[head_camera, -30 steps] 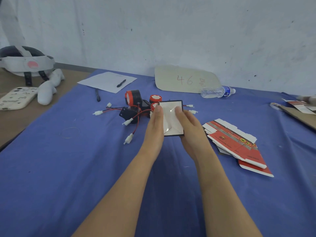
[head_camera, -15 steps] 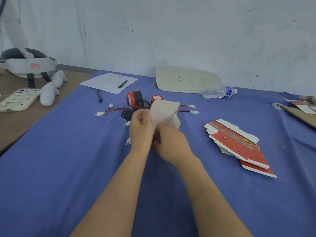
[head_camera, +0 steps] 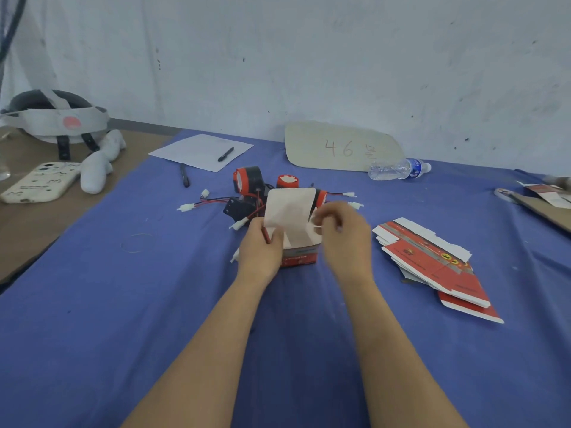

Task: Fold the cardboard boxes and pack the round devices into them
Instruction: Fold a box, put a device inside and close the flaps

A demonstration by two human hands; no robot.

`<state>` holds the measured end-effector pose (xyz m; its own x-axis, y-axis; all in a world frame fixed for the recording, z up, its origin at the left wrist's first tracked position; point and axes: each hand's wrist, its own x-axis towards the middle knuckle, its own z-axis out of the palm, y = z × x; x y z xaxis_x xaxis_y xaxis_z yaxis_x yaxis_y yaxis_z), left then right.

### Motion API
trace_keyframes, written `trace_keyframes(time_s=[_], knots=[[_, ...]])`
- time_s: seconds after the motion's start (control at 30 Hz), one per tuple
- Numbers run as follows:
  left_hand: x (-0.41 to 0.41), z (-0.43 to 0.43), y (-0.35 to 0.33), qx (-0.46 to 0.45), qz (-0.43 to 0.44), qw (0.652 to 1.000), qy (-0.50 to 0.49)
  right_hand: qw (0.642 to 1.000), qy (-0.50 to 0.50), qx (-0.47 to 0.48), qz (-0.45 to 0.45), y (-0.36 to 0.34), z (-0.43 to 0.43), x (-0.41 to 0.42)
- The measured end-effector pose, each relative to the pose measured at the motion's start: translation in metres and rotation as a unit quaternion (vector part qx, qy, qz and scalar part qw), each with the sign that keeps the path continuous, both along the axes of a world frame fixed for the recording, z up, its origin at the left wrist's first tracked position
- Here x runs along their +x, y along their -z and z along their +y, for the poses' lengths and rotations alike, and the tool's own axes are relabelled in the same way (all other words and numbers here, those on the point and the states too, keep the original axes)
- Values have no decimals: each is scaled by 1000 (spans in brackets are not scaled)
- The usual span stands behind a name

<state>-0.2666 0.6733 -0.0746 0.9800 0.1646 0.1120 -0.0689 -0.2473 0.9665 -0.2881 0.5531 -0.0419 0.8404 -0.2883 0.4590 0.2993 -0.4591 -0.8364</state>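
Note:
A small red and white cardboard box point(head_camera: 298, 256) stands on the blue cloth with its white lid flap point(head_camera: 289, 211) raised. My left hand point(head_camera: 261, 251) grips the box's left side. My right hand point(head_camera: 343, 236) pinches a small white side flap at the box's right edge. Behind the box lie several round red and black devices point(head_camera: 247, 180) with red and black wires and white plugs. A stack of flat red and white box blanks point(head_camera: 432, 261) lies to the right.
A cardboard sign marked 46 point(head_camera: 343, 148) and a water bottle point(head_camera: 397, 169) lie at the back. Paper with a pen point(head_camera: 202, 151) sits back left. A headset point(head_camera: 52, 118), a phone point(head_camera: 38, 186) and a white controller point(head_camera: 94, 173) rest on the brown table to the left.
The box went from a flat face held up between both hands to standing on the cloth with its lid up. My right hand moved from under the box to its right flap.

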Motion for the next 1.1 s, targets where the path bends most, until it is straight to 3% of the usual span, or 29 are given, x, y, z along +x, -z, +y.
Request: trace_keyframes(time_s=[0.1, 0.2, 0.27, 0.4, 0.47, 0.57, 0.6, 0.67, 0.73, 0.8, 0.83, 0.93, 1.1], knots=[[0, -3, 2, 30, -3, 999, -11, 992, 51, 82, 83, 6, -13, 8], [-2, -2, 3, 34, -7, 999, -6, 969, -86, 98, 211, 20, -17, 13], [-4, -2, 2, 28, -14, 1000, -3, 960, -133, 65, 236, 22, -14, 12], [-9, -6, -2, -1, -28, 999, -14, 972, -88, 5, 216, 25, -7, 12], [-11, -8, -6, -85, -43, 995, -18, 970, -69, 97, 211, 23, -4, 10], [-12, -9, -13, -227, -37, 973, 32, 932, -93, 299, 184, 13, -6, 8], [-12, -10, -13, -250, -27, 966, 66, 925, -116, 311, 184, 10, -5, 6], [-13, -13, -15, -280, -24, 953, 111, 939, -142, 244, 194, 8, 2, 3], [-14, -12, -17, -316, -21, 944, 92, 970, -109, 138, 167, 10, 8, 4], [-11, -6, -17, -339, -11, 939, 58, 983, -78, 116, 119, 9, 9, 6], [-10, -4, -17, -334, -7, 941, 50, 974, -80, 178, 111, 6, 7, 6], [-12, -5, -16, -290, 8, 955, 57, 887, -128, 426, 125, -3, -4, 8], [-13, -8, -17, -228, -2, 973, 48, 867, -210, 419, 170, 1, -9, 2]])
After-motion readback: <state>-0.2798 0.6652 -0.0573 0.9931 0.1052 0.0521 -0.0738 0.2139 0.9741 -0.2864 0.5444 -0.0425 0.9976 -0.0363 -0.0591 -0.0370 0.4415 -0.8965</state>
